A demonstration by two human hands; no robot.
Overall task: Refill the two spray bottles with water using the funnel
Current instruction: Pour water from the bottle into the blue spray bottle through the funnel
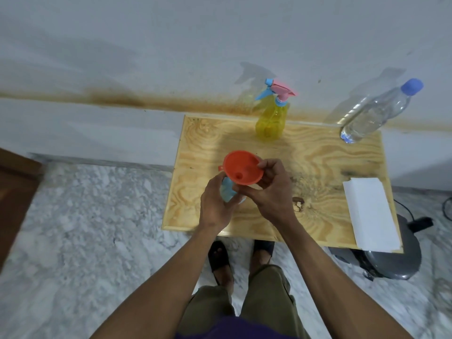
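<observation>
Pinching orange funnel (242,171) rim, right grip (271,189), left grip (215,201) wrapping blue bottle (227,190) (underneath).

Both forearms are bare to the elbow, with no sleeves, watch or rings visible on the left hand (215,201) or the right hand (271,192). The person wears olive-green knee-length cloth shorts (244,304) with a seamed hem, and a strip of dark purple fabric garment (232,331) shows at the bottom edge of the view. On the feet are black open-toed sandals (220,258) with broad straps.
</observation>
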